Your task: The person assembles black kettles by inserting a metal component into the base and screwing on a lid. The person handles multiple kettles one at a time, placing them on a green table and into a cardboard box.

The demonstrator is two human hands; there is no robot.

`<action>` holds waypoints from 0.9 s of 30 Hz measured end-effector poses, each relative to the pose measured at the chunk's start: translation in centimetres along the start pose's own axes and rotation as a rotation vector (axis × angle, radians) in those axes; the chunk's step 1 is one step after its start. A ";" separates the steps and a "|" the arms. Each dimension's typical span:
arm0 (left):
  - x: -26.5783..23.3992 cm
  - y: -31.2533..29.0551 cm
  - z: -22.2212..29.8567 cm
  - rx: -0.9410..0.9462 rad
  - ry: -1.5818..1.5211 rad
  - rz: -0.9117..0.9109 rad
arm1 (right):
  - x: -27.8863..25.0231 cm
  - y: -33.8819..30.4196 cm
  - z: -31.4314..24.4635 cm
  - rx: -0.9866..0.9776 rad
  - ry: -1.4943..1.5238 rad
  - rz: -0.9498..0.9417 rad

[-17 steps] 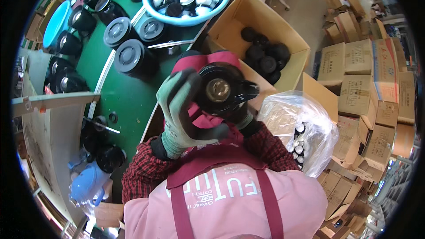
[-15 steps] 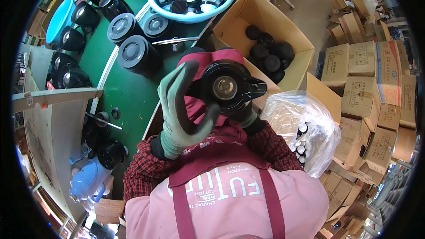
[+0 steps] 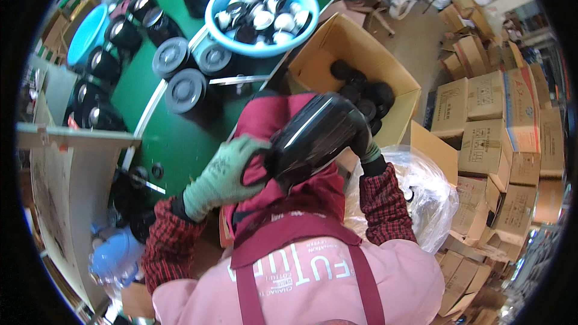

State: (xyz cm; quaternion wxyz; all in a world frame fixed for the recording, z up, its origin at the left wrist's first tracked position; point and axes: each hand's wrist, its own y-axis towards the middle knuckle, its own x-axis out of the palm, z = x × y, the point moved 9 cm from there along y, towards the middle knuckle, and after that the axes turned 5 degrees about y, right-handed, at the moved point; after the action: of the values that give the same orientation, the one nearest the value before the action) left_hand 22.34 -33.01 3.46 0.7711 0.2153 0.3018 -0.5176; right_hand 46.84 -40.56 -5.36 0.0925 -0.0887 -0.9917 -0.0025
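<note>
A glossy black vacuum jug [image 3: 316, 138] lies tilted across my lap, over the maroon apron [image 3: 271, 117]. My left hand [image 3: 226, 174], in a green-grey work glove, is closed round its lower left end. Around the other, rounded end curls my gloved right hand [image 3: 366, 144], whose fingers are mostly hidden behind the jug. The jug's spout and mouth cannot be made out under the left fingers.
Ahead, a blue basin [image 3: 262, 48] of black and white lids stands on the green table [image 3: 171, 156], near grey round lid stacks [image 3: 185, 91]. A cardboard box [image 3: 325, 42] holds black round parts. Clear plastic wrap [image 3: 430, 198] and stacked cartons [image 3: 481, 144] lie to the right.
The jug has turned from spout-side up to lying on its side, tilted up to the right. My left hand has gone from an open spread to gripping its end. The right hand shifted right.
</note>
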 end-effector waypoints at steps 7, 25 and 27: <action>8.4 1.2 -5.4 0.014 0.226 0.140 | 6.4 3.5 4.4 0.166 -0.410 -0.270; 2.9 0.6 -7.8 -0.079 0.009 0.431 | 4.0 17.5 6.0 -0.276 -1.297 -0.177; -0.3 1.0 -7.8 -0.163 0.170 0.584 | 1.0 14.2 2.5 -0.178 -0.957 -0.121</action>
State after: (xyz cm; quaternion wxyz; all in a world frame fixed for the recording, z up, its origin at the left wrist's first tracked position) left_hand 21.26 -27.45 -1.98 0.8739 0.2729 0.3313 -0.2282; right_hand 47.91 -26.32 -7.77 -0.3816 -0.0299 -0.9224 -0.0515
